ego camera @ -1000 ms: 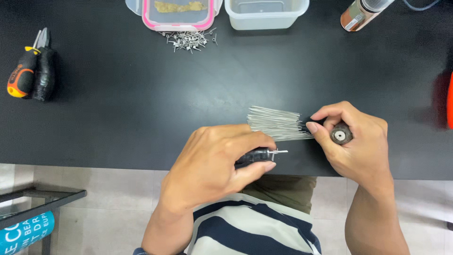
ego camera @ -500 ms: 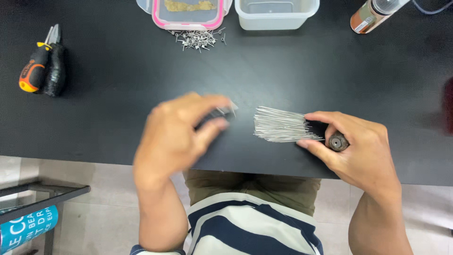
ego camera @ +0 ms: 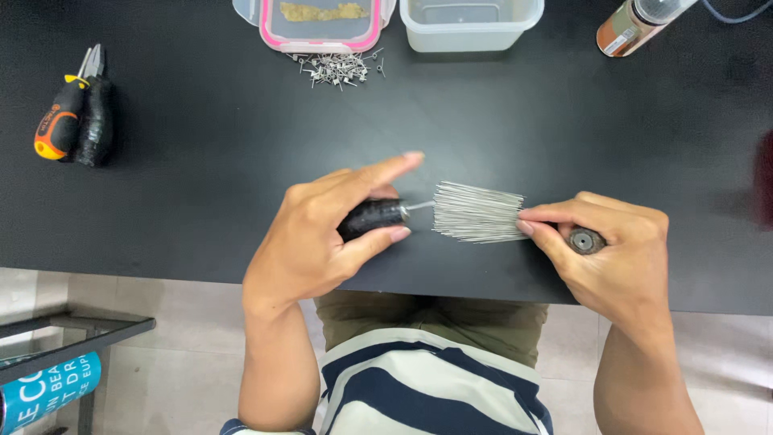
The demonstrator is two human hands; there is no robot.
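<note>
Two hands work near the table's [ego camera: 201,193] front edge. My left hand [ego camera: 322,238] closes around a black-handled tool [ego camera: 372,217], forefinger lifted, its metal tip meeting a fan of thin wires [ego camera: 477,213]. My right hand [ego camera: 612,250] pinches their gathered end, steadying them beside a small round disc [ego camera: 585,240]. Along the far edge I see a pink-rimmed container [ego camera: 322,20], a clear tub [ego camera: 471,22] and an orange-labelled bottle [ego camera: 632,24].

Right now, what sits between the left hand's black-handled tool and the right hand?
In the head view, a fanned bundle of thin metal wires spans that stretch. The tool in the left hand points its tip at one end; the right hand pinches the other.
</note>
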